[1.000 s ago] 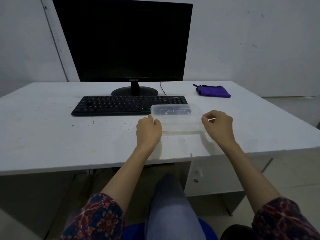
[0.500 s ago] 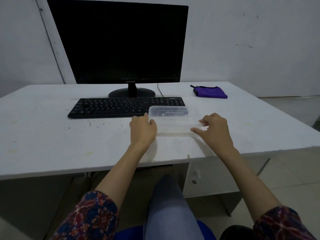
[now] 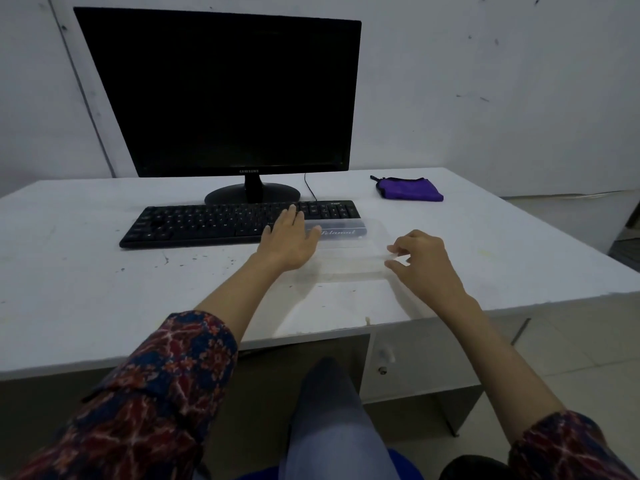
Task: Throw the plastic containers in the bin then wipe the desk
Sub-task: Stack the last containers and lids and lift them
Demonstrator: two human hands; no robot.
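- The task looks barely started: the clear plastic container (image 3: pixel 346 252) sits on the white desk (image 3: pixel 86 271), not lifted, and no bin shows anywhere in the head view.
- Left to do, as far as can be judged: pick the container up, carry it to a bin, drop it in, then wipe the desk. A folded purple cloth (image 3: pixel 408 189) lies toward the far right of the desk, well apart from the hands, and looks untouched.
- The desk surface carries small dark specks and faint stains near its front edge, so the wiping is plainly not done.
- The container lies flat, just in front of the right end of the black keyboard (image 3: pixel 235 221), between the two hands. Its long axis runs left to right, roughly parallel to the keyboard, with its printed label along the far side.
- The left hand (image 3: pixel 289 242) is at the container's left end, fingers straight and slightly spread, reaching over the keyboard edge; whether the palm presses on the lid cannot be told.
- The right hand (image 3: pixel 424 261) is at the right end, fingers curled, thumb and fingertips closing on the container's right rim in a light pinch.
- A dark monitor (image 3: pixel 221 95) stands behind the keyboard.
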